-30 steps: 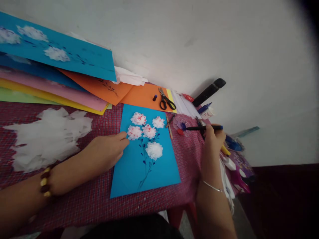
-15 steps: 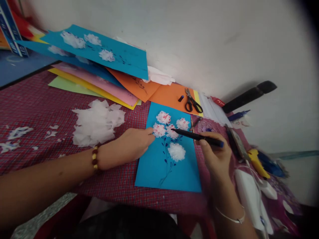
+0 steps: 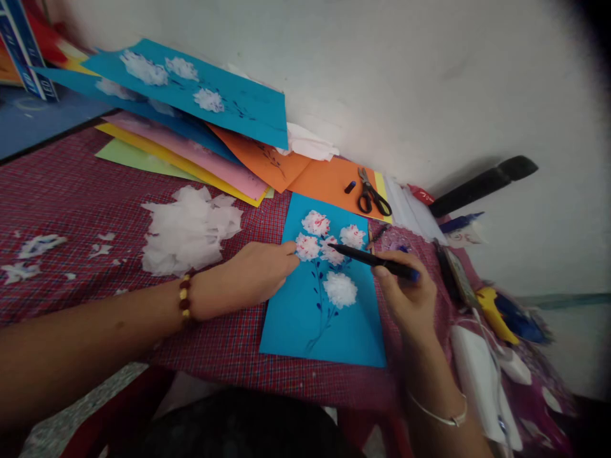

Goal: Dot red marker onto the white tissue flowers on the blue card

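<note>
Right hand (image 3: 414, 299) pinching black marker (image 3: 363, 256), tip pointing leftward over middle paper flower (image 3: 329, 257); left hand (image 3: 248, 273) bunching fingers beside neighbouring flower (image 3: 308, 248), can't tell whether pinching anything

The left hand's (image 3: 248, 277) curled fingers hide their own tips, so their contact with the nearest paper flower (image 3: 308, 247) cannot be made out, and the right hand (image 3: 410, 289) covers part of the black pen (image 3: 365, 256), whose tip is too small to tell touching from hovering. The upper blue sheet (image 3: 238, 108) hides much of the sheets beneath, while the left edge cuts off the LED box (image 3: 28, 57). Blur swallows the print on the white bottle (image 3: 465, 235) and the clear dish's (image 3: 394, 240) outline.
</note>
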Available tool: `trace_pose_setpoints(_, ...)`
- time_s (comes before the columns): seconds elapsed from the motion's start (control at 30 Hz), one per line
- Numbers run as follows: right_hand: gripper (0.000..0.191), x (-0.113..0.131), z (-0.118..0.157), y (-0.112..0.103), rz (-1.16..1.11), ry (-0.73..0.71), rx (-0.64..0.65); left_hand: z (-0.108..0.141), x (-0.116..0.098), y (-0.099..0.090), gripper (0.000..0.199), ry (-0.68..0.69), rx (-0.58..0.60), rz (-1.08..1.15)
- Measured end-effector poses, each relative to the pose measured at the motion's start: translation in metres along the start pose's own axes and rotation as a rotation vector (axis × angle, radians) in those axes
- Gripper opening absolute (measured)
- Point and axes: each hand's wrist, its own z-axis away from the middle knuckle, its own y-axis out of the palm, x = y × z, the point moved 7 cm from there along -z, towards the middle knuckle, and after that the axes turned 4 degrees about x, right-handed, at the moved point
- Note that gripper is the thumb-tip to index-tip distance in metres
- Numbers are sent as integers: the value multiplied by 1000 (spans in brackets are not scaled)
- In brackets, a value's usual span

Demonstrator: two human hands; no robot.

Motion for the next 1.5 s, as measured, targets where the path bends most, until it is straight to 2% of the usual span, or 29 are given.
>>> trace_pose_setpoints(0.1,21,9,-6,19,74,-90,113,0,1,0,17,-18,14,8)
trace_pose_setpoints(0.2,21,18,-9,27,132,-160,188,0,1,0,17,-19,2,14)
trace_pose_setpoints(0.33,18,20,-7,16,159,-142,172,2,0,0,16,3,-21,8)
trace_pose_setpoints(0.5,17,14,0,2,129,-76,59,2,-1,-1,15,0,-13,0)
trace_pose_setpoints(0.6,19,14,-3,9,122,-89,44,1,0,1,16,-4,5,2)
trace_pose_setpoints(0.73,20,22,-10,30,185,-168,162,1,0,0,17,8,-29,-2)
trace_pose_setpoints(0.8,18,26,-12,33,226,-187,196,1,0,0,17,8,-33,-1)
trace_pose_setpoints(1.07,15,20,-4,11,222,-91,130,3,1,2,15,15,-68,-1)
trace_pose_setpoints(1.23,16,7,-1,6,173,-21,106,2,0,2,16,22,-61,-4)
trace_pose_setpoints(1.33,17,2,0,1,105,21,27,2,0,1,17,8,-39,-5)
trace_pose_setpoints(1.43,15,5,-1,0,50,21,-55,2,0,1,17,13,-33,-7)
trace_pose_setpoints(1.5,16,9,-3,6,55,-3,-56,2,0,1,16,9,-31,-11)
